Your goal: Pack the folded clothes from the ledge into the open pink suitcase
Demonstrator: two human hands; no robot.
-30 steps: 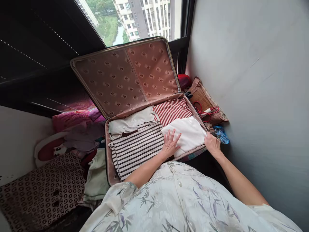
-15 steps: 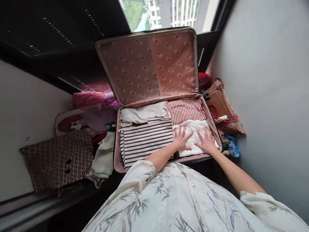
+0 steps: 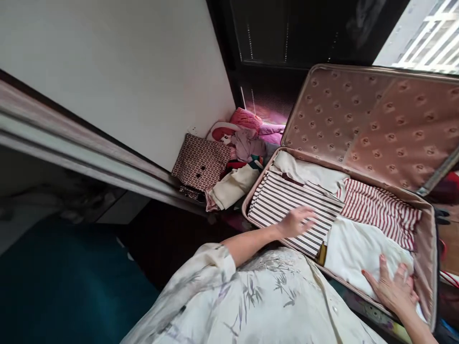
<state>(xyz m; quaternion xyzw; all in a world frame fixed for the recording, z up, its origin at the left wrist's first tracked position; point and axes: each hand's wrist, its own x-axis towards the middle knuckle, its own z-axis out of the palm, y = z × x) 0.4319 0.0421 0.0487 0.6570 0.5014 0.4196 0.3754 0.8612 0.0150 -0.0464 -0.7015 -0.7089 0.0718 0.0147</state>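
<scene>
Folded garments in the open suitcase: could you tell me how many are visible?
4: a black-striped one front left under the left hand, a cream one behind it, a red-striped one back right, a white one under the right hand. Others may lie beneath.

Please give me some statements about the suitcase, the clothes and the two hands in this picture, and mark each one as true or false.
1. The suitcase is open, with its lid raised. True.
2. The left hand is over the red striped garment. False: it is over the black striped garment; the red striped garment lies farther back.
3. The right hand lies flat on the white garment. True.
4. Both hands hold clothes in closed fists. False: both are open, with fingers spread.
5. A patterned cushion lies inside the suitcase. False: it leans against the wall, outside the suitcase.
</scene>
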